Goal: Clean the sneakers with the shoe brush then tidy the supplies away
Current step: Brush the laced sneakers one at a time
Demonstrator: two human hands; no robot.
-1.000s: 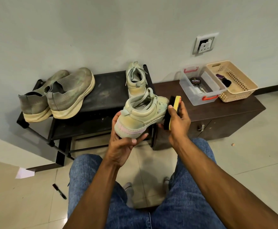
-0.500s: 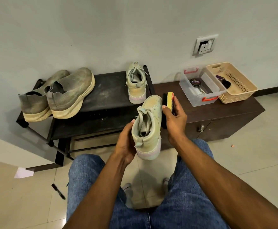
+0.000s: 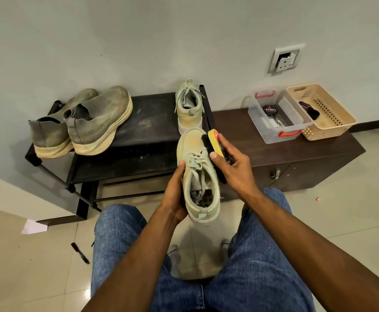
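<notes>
Yellow brush [image 3: 215, 144] in right grip [image 3: 233, 167], against sneaker [image 3: 198, 174]

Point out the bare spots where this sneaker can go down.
Bare rack top between the grey pair and the lone sneaker. Bare cabinet top left of the clear box. Crowded: the cabinet's right end, box beside basket.

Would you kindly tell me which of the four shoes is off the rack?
The pale green sneaker gripped in the left hand; the other three sit on the rack.
</notes>
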